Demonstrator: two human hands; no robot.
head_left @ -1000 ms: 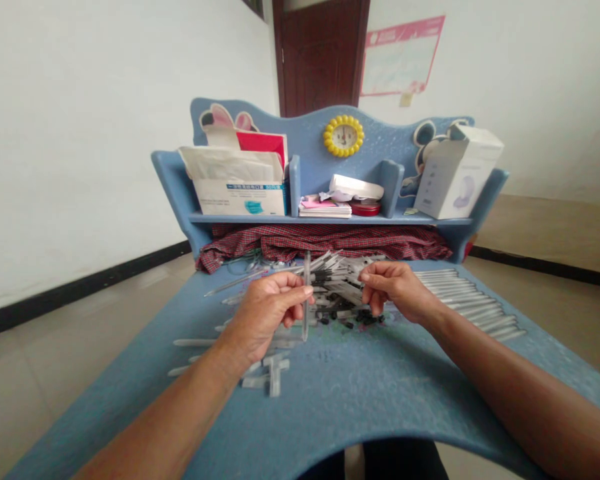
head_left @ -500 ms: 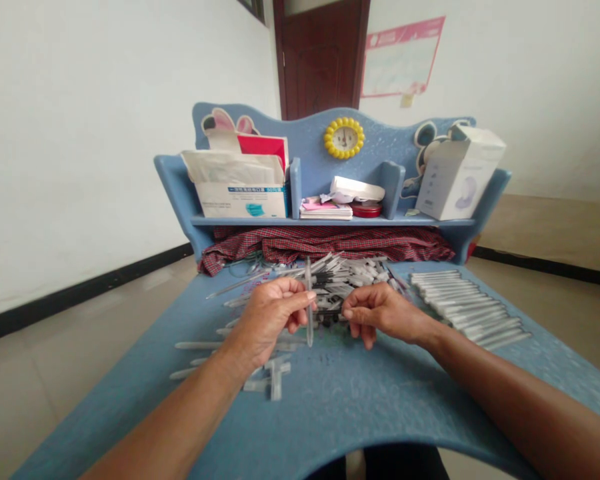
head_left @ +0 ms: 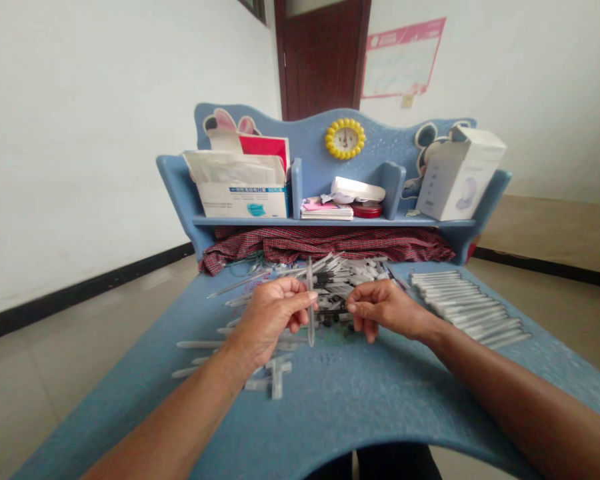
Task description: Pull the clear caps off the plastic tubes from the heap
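Upright between thumb and fingers of my left hand [head_left: 283,310] is a clear pen barrel [head_left: 311,328], its lower end just above the desk. My right hand [head_left: 380,310] is closed in a pinch at the near right side of a heap of pen parts [head_left: 350,272]. A thin dark line reaches its fingertips, but whether it is held or lies in the heap I cannot tell. Several loose clear barrels [head_left: 197,345] lie left of and under my left forearm. Short clear pen caps [head_left: 277,383] rest near my left wrist.
Finished-looking pens [head_left: 467,303] lie in a row at the right of the blue desk [head_left: 360,400]. Behind the heap is a bunched plaid cloth [head_left: 330,243]. The shelf above bears a mask box [head_left: 245,200], a white box [head_left: 463,177] and a red tin [head_left: 367,211].
My right hand has shifted slightly right and up at the heap, its fingers still pinched. My left hand keeps the barrel upright in nearly the same spot.
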